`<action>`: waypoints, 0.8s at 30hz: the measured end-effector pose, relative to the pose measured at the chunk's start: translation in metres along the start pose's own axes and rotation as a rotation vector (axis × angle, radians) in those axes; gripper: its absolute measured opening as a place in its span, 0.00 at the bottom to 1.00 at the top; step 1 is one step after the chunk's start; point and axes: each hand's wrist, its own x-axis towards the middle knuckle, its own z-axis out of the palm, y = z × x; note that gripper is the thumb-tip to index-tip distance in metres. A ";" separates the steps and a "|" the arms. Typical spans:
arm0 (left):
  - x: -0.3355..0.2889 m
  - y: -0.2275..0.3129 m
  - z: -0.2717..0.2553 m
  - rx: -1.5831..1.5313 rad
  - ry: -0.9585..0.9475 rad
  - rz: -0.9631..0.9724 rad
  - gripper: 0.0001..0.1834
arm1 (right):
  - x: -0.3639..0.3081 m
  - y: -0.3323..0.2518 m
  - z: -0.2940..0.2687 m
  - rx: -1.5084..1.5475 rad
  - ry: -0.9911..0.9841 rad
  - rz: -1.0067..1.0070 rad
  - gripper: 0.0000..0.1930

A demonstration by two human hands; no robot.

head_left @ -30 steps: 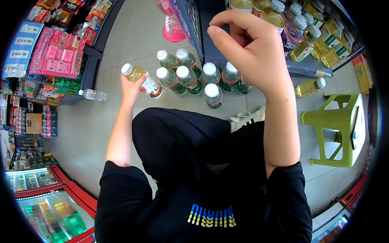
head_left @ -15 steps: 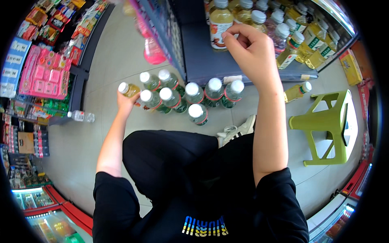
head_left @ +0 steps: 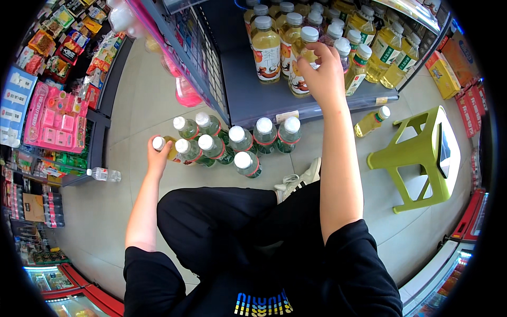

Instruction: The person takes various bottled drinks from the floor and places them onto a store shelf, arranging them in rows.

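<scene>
My left hand [head_left: 156, 158] is closed round a bottle of yellow drink [head_left: 172, 152] with a white cap, at the left end of a group of bottles on the floor. That group holds several clear green bottles [head_left: 240, 138] with white caps and red bands, standing upright. At the lower shelf, my right hand [head_left: 326, 76] curls its thumb and fingers at a labelled bottle of yellow tea [head_left: 299, 79] in the front row, partly covering it. Left of this stands a similar tea bottle [head_left: 265, 55]. The hidden fingertips make the firmness of this grip unclear.
Several more bottles fill the dark shelf [head_left: 240, 98] behind. A yellow bottle [head_left: 371, 122] lies tilted on the floor near a green stool [head_left: 417, 158]. A clear bottle [head_left: 105, 174] lies at the left, beside a rack with a pink toy set [head_left: 58, 119].
The view has shifted, bringing more of the shelf into sight. My right hand has moved right, from beside the front tea bottle to the neighbouring one. The left hand still holds its bottle.
</scene>
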 end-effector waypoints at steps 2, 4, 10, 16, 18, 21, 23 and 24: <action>0.000 0.001 -0.004 -0.027 0.031 0.025 0.30 | 0.001 0.005 -0.002 -0.003 0.034 -0.008 0.20; 0.000 0.011 -0.004 -0.033 0.161 0.207 0.25 | 0.002 0.009 -0.005 0.010 0.036 0.021 0.21; -0.045 0.100 -0.005 0.298 0.194 0.944 0.13 | 0.002 0.012 -0.007 0.060 0.062 0.036 0.22; -0.081 0.219 0.075 0.361 -0.186 1.457 0.15 | -0.001 0.001 0.005 0.106 0.095 -0.036 0.21; -0.064 0.249 0.108 0.325 -0.183 1.445 0.16 | -0.004 -0.002 0.007 0.131 0.104 -0.074 0.20; -0.023 0.281 0.159 0.208 -0.163 1.304 0.18 | -0.007 -0.005 0.008 0.151 0.148 -0.158 0.19; 0.007 0.292 0.192 0.096 -0.099 1.183 0.21 | -0.008 -0.006 0.011 0.208 0.121 -0.123 0.19; 0.024 0.296 0.204 0.109 -0.096 1.132 0.27 | -0.010 -0.007 0.014 0.255 0.089 -0.068 0.20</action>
